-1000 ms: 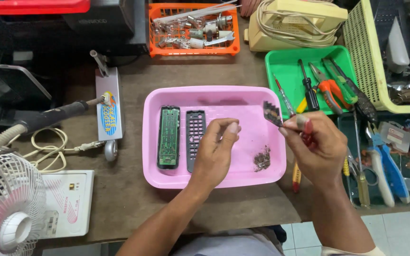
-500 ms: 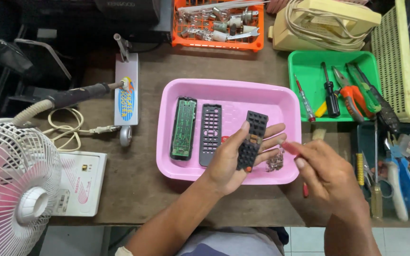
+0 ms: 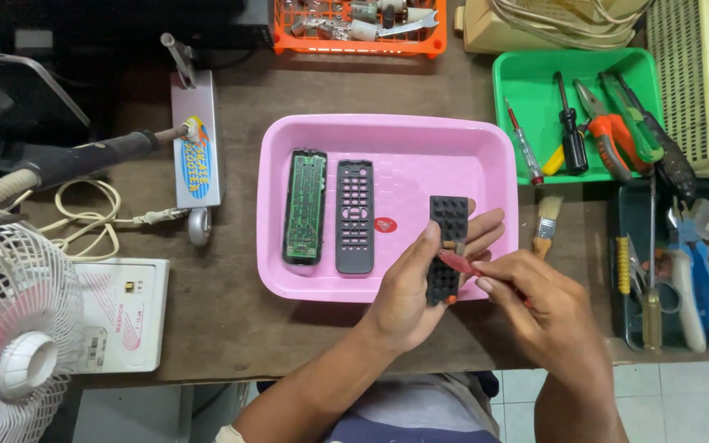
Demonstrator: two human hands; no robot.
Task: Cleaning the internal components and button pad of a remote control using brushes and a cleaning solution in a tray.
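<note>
I see a dark rubber keypad (image 3: pixel 446 246), a long black strip dotted with rows of small round bumps, held upright over the near right corner of the pink tray (image 3: pixel 486 148). My left hand (image 3: pixel 408 291) is curled around it, thumb pressed along its left edge and fingers behind it, so the hand is closed on the pad rather than spread. My right hand (image 3: pixel 539 308), just to the right of the left and touching the pad's edge, is pinched narrowly around a thin red-handled tool (image 3: pixel 457 263) whose tip lies against the lower middle of the pad; I cannot tell what kind of tip it has. Beyond my left hand, inside the tray, lie a green circuit board (image 3: pixel 304 207) in its shell and, just beside it, a black remote front cover (image 3: pixel 355 216) with its button holes. Far to the left of both hands stands a white fan (image 3: pixel 10 328), with a white box (image 3: pixel 125 312) next to it and a soldering iron (image 3: pixel 84 156) on the brown worktop (image 3: pixel 223 312) farther out. Beyond my right hand sits a green tray (image 3: pixel 527 82) with screwdrivers and orange pliers (image 3: pixel 613 135), and a small paintbrush (image 3: pixel 545 221) lies just right of the pink tray. Nothing lies between my hands and the pad.
</note>
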